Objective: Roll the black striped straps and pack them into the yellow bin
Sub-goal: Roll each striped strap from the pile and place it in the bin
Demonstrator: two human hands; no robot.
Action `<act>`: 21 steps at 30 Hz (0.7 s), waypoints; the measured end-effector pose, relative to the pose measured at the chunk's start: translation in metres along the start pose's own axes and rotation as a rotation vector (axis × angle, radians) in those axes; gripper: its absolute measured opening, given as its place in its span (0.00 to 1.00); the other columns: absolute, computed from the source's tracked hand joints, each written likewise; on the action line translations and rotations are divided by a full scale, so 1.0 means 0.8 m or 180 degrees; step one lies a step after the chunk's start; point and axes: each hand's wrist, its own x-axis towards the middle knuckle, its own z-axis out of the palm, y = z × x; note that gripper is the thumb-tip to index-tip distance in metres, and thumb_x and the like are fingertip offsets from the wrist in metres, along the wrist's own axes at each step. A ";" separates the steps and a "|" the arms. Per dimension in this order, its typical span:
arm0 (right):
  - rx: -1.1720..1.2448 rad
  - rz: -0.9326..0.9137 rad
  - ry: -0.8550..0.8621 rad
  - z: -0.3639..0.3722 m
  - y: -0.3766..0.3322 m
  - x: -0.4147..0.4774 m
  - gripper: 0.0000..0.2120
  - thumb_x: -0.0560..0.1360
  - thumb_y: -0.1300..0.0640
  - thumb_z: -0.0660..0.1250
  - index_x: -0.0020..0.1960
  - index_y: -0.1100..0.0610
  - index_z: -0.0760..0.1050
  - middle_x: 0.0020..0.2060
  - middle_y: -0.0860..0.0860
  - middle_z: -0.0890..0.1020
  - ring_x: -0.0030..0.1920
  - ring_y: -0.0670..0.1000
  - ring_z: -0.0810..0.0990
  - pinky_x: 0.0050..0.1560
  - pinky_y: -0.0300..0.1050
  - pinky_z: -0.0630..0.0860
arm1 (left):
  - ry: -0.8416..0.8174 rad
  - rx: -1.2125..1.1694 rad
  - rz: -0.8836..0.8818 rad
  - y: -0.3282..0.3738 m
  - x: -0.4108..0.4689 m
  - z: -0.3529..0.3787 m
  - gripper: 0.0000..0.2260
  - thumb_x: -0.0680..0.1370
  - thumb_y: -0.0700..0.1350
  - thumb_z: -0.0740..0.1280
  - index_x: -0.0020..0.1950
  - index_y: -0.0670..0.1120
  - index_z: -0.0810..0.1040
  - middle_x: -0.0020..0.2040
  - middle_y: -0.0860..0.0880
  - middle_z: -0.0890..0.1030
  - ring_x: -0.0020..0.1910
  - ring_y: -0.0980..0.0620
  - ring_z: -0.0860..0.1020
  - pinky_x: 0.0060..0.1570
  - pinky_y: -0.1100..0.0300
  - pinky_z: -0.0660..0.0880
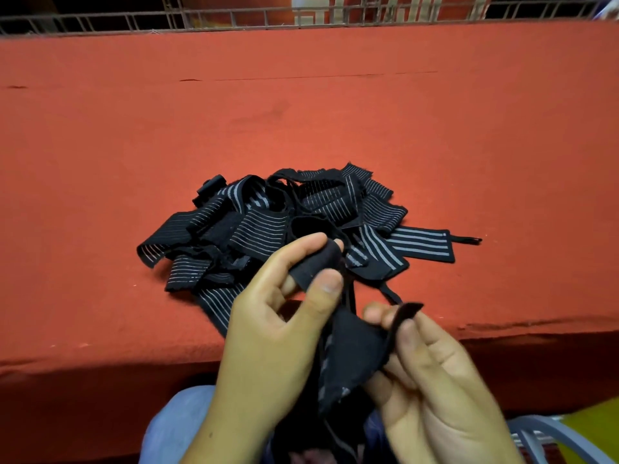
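Note:
A tangled heap of black straps with thin grey stripes lies on the red cloth-covered table, near its front edge. One black strap is lifted off the heap and hangs down in front of the table edge between my hands. My left hand pinches its upper end between thumb and fingers. My right hand pinches a narrow black end tab of the same strap between thumb and forefinger. A sliver of the yellow bin shows at the bottom right corner.
A metal wire rail runs along the table's far edge. A light grey plastic chair arm sits at the lower right beside the yellow bin. My knee in blue fabric shows below the table's front edge.

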 end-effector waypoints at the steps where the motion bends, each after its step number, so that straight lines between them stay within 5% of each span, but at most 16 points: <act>1: -0.0451 -0.0232 -0.0062 -0.013 -0.024 -0.007 0.23 0.53 0.43 0.88 0.40 0.55 0.87 0.39 0.54 0.87 0.39 0.49 0.87 0.40 0.38 0.82 | 0.0037 -0.0076 -0.0056 -0.002 0.004 -0.005 0.14 0.79 0.53 0.69 0.63 0.52 0.81 0.56 0.57 0.87 0.58 0.56 0.84 0.56 0.66 0.78; 3: -0.0211 -0.0661 -0.0112 -0.011 -0.053 0.002 0.20 0.62 0.38 0.83 0.42 0.53 0.87 0.43 0.50 0.87 0.45 0.47 0.86 0.47 0.36 0.80 | -0.0005 -0.0204 -0.0317 -0.007 0.011 -0.020 0.10 0.83 0.43 0.65 0.62 0.50 0.82 0.56 0.54 0.87 0.58 0.52 0.84 0.58 0.60 0.79; 6: -0.1304 -0.1049 0.0102 -0.030 -0.067 0.017 0.10 0.69 0.41 0.75 0.43 0.47 0.87 0.43 0.46 0.88 0.45 0.42 0.85 0.48 0.32 0.78 | -0.0284 -0.0163 -0.0523 -0.010 0.017 -0.033 0.12 0.85 0.39 0.62 0.62 0.50 0.82 0.53 0.49 0.88 0.56 0.46 0.86 0.60 0.49 0.80; 8: -0.1282 -0.0850 0.0072 -0.028 -0.070 0.026 0.09 0.68 0.49 0.73 0.45 0.48 0.89 0.41 0.47 0.89 0.42 0.41 0.86 0.44 0.31 0.78 | -0.0465 -0.0116 -0.0466 -0.006 0.022 -0.034 0.15 0.85 0.36 0.60 0.65 0.49 0.79 0.41 0.51 0.87 0.42 0.50 0.86 0.49 0.62 0.80; 11: -0.1204 -0.0590 -0.0022 -0.013 -0.064 0.033 0.09 0.69 0.54 0.73 0.46 0.52 0.89 0.39 0.48 0.89 0.39 0.42 0.85 0.41 0.32 0.78 | -0.0541 -0.0123 -0.0522 -0.004 0.021 -0.023 0.17 0.83 0.31 0.59 0.70 0.45 0.72 0.26 0.60 0.78 0.25 0.65 0.76 0.30 0.78 0.69; 17: -0.0891 -0.0435 0.0076 -0.003 -0.046 0.043 0.09 0.70 0.54 0.74 0.48 0.54 0.88 0.41 0.52 0.89 0.40 0.44 0.85 0.41 0.33 0.78 | -0.0620 -0.0527 -0.0725 -0.010 0.020 -0.020 0.18 0.83 0.33 0.62 0.71 0.47 0.73 0.34 0.56 0.83 0.27 0.65 0.75 0.31 0.75 0.70; 21: -0.0934 -0.0356 0.0115 -0.005 -0.043 0.048 0.11 0.69 0.53 0.74 0.49 0.56 0.87 0.42 0.53 0.89 0.41 0.46 0.85 0.42 0.34 0.78 | -0.0657 -0.0784 -0.0867 -0.008 0.018 -0.022 0.12 0.83 0.36 0.63 0.66 0.42 0.80 0.51 0.43 0.87 0.42 0.55 0.85 0.42 0.68 0.78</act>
